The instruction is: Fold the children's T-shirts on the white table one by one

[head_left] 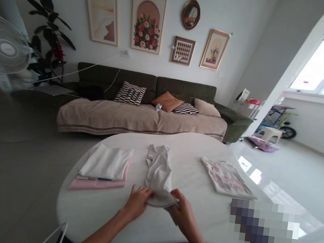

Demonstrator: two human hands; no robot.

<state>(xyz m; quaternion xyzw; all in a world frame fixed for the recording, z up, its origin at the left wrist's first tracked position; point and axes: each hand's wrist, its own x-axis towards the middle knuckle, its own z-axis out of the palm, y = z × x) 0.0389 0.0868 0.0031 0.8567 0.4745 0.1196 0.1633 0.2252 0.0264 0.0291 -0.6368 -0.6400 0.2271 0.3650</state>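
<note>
A crumpled white garment (158, 172) lies lengthwise on the middle of the round white table (194, 216). Both my hands grip its near end. My left hand (136, 203) has its fingers closed over the left side of the folded edge. My right hand (182, 212) pinches the right side, with cloth hanging under the fingers. To the left a stack of folded clothes (103, 167) has a white piece on top and a pink one underneath. To the right lies a folded white shirt with pink print (227, 178).
A green sofa (148, 108) with a beige cover and several cushions stands behind the table. A fan (2, 48) and a plant (50, 36) are at the left. A small stool (268, 133) stands on the glossy floor at the right. A blurred patch covers the table's right near edge.
</note>
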